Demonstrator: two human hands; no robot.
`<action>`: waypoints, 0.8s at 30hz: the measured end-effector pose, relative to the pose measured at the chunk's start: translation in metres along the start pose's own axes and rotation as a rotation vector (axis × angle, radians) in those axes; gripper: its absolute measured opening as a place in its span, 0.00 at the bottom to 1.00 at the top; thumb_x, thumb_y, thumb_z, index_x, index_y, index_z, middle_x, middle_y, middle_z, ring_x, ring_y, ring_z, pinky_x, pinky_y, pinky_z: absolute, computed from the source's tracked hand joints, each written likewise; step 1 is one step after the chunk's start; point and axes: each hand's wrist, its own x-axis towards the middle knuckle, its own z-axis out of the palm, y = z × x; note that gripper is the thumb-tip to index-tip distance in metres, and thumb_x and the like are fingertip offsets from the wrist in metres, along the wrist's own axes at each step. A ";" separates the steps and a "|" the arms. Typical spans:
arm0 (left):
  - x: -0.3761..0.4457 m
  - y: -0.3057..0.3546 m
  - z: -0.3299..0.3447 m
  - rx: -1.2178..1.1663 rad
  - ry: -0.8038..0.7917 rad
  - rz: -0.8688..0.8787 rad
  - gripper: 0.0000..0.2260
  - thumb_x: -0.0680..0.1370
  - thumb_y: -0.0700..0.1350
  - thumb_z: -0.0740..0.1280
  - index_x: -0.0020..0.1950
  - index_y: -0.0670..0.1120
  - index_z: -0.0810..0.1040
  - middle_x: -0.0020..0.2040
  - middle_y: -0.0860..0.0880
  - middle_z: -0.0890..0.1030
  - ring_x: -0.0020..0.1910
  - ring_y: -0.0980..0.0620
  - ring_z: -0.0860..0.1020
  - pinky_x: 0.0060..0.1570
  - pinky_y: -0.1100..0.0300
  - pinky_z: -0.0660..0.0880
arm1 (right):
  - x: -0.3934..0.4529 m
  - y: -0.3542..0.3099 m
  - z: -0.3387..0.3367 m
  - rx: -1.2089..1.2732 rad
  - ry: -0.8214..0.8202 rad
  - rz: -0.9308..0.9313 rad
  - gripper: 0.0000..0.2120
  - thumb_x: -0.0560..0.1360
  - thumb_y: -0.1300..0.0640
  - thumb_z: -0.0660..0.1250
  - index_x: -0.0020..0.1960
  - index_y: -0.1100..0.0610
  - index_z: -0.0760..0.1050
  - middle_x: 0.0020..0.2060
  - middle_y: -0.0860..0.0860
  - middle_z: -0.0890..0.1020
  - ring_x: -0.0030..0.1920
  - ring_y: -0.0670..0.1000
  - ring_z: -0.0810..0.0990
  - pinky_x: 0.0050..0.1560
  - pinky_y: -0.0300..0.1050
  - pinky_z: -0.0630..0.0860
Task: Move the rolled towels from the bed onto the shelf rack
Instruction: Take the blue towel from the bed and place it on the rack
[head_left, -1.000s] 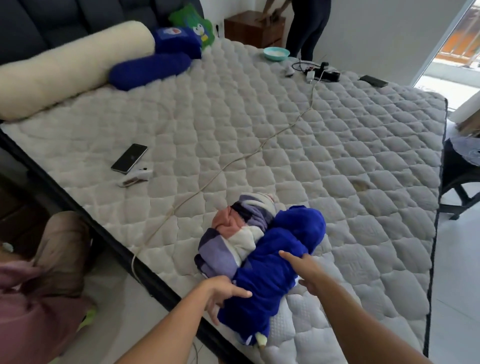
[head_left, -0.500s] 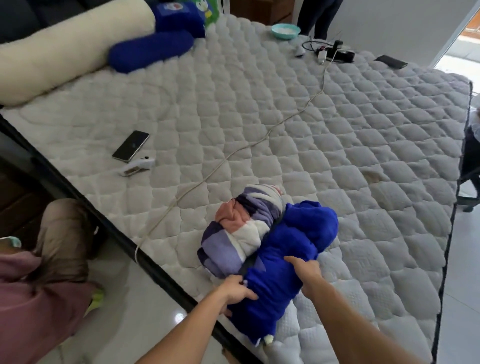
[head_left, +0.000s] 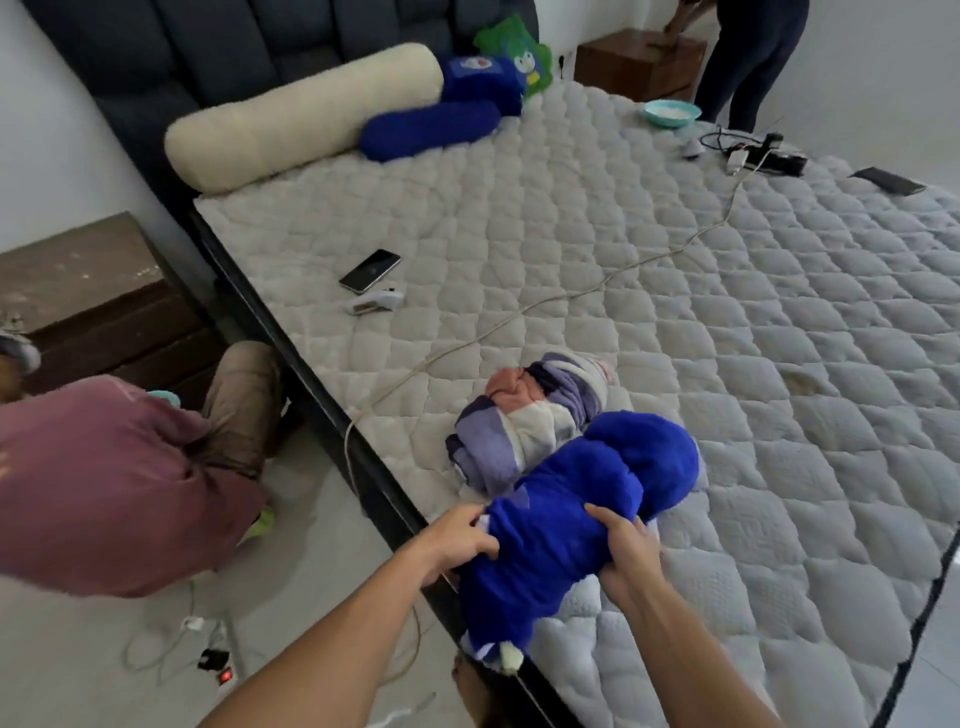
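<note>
Gripping fluffy blue towel roll (head_left: 566, 519), left hand (head_left: 457, 540), right hand (head_left: 626, 556), fingers curled tight, quilted mattress (head_left: 727, 338)

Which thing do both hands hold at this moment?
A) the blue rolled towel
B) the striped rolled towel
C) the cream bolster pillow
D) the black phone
A: the left hand and the right hand both grip the blue rolled towel at the near edge of the bed, while the striped rolled towel lies untouched beside it.

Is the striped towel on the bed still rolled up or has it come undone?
Rolled up. The striped towel lies as a tight bundle on the mattress, beside the blue towel.
</note>
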 end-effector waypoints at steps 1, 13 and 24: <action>-0.015 -0.008 0.000 -0.021 0.030 0.012 0.17 0.69 0.37 0.66 0.58 0.43 0.75 0.58 0.42 0.79 0.57 0.43 0.76 0.58 0.47 0.74 | -0.012 0.004 0.001 -0.011 -0.041 -0.016 0.24 0.71 0.69 0.69 0.64 0.55 0.73 0.60 0.55 0.79 0.59 0.58 0.78 0.62 0.63 0.75; -0.206 -0.151 -0.008 -0.507 0.421 0.038 0.26 0.69 0.31 0.65 0.63 0.51 0.71 0.57 0.48 0.77 0.57 0.42 0.76 0.48 0.50 0.76 | -0.184 0.092 0.082 -0.472 -0.579 -0.235 0.14 0.71 0.68 0.68 0.47 0.49 0.76 0.46 0.48 0.83 0.48 0.50 0.82 0.48 0.51 0.80; -0.430 -0.387 -0.034 -0.715 0.810 -0.142 0.27 0.61 0.38 0.64 0.61 0.48 0.73 0.51 0.45 0.81 0.48 0.43 0.79 0.44 0.50 0.75 | -0.369 0.356 0.188 -0.958 -1.165 -0.302 0.11 0.69 0.68 0.68 0.49 0.56 0.78 0.42 0.50 0.83 0.44 0.53 0.81 0.45 0.45 0.77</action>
